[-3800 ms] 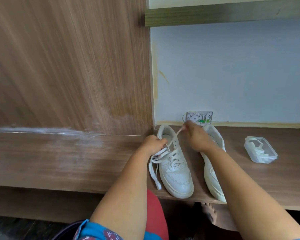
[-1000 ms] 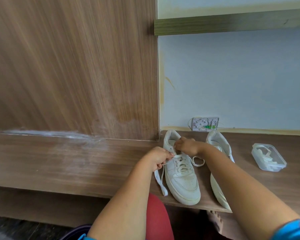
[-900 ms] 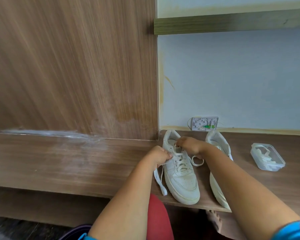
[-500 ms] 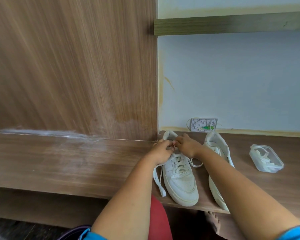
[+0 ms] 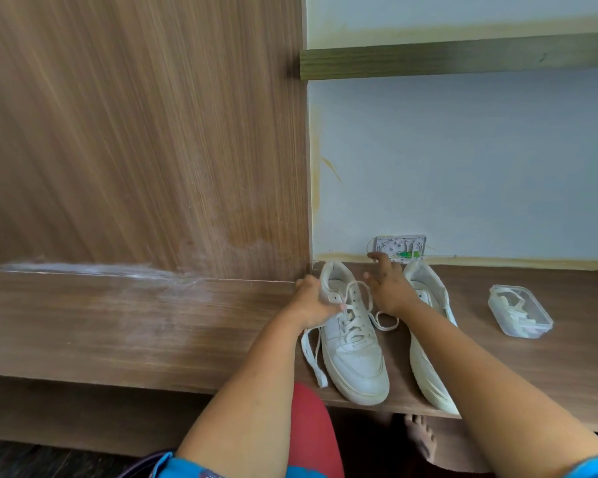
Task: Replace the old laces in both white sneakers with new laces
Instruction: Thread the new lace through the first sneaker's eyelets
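Head view: on a brown wooden shelf (image 5: 118,326), the left hand (image 5: 309,301) curls round the collar of a laced white leather sneaker (image 5: 354,343), thumb apparently pinning its white lace (image 5: 313,353). At 3 o'clock, the right hand (image 5: 389,288) hovers, fingers spread, before the second white sneaker (image 5: 428,370). Further toward 3 o'clock sits a clear plastic box of white laces (image 5: 520,315).

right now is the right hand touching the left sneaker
Apart. The head view shows the right hand open, fingers spread, lifted off the left sneaker, with dark shelf visible between them. The left hand grips that sneaker's collar.
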Demonstrator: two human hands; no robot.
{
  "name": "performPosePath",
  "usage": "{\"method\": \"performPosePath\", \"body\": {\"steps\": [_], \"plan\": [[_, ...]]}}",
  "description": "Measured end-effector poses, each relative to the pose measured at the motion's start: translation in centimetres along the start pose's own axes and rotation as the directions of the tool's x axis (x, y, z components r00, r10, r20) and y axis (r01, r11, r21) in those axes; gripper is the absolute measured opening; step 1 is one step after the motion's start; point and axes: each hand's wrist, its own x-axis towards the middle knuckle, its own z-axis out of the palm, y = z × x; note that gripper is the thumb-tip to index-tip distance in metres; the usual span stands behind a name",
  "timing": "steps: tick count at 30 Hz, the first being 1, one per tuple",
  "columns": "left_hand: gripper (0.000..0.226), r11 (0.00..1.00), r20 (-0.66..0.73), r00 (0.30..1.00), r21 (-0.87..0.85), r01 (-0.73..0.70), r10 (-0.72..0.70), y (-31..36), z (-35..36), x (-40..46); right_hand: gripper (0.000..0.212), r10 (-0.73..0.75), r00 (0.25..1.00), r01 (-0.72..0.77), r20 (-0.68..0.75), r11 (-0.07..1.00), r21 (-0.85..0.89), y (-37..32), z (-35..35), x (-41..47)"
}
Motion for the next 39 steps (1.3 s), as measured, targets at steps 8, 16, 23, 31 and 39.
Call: {"method": "performPosePath", "body": {"steps": [8,16,23,31,39], "plan": [[0.027,0.998,0.219,0.976,0.066,0.001,-0.016,1.9,0.2,-2.2,0.034,-0.237,0.968,0.238,0.077,0.971,-0.005,0.9,-1.0,-5.9],[0.037,0.854,-0.023,0.985,-0.495,-0.159,0.170,7.8,-0.1,-5.4,0.005,-0.272,0.954,0.299,-0.124,0.888,0.350,-2.3,-0.9,-7.7],[0.031,0.695,-0.098,0.995,-0.713,-0.095,0.036,9.5,-2.8,-6.4,0.024,0.061,0.998,-0.062,0.014,0.962,0.267,1.3,-1.4,-7.0],[0.032,0.896,-0.054,0.993,-0.428,-0.117,0.104,9.0,-0.9,-6.4,0.018,-0.378,0.908,0.391,-0.181,0.920,0.042,-2.7,-3.9,-7.6],[0.032,0.953,-0.045,0.998,-0.297,-0.062,0.051,7.0,-1.4,-5.9,0.030,-0.125,0.991,0.130,0.040,0.981,-0.143,1.2,-4.2,-7.0]]}}
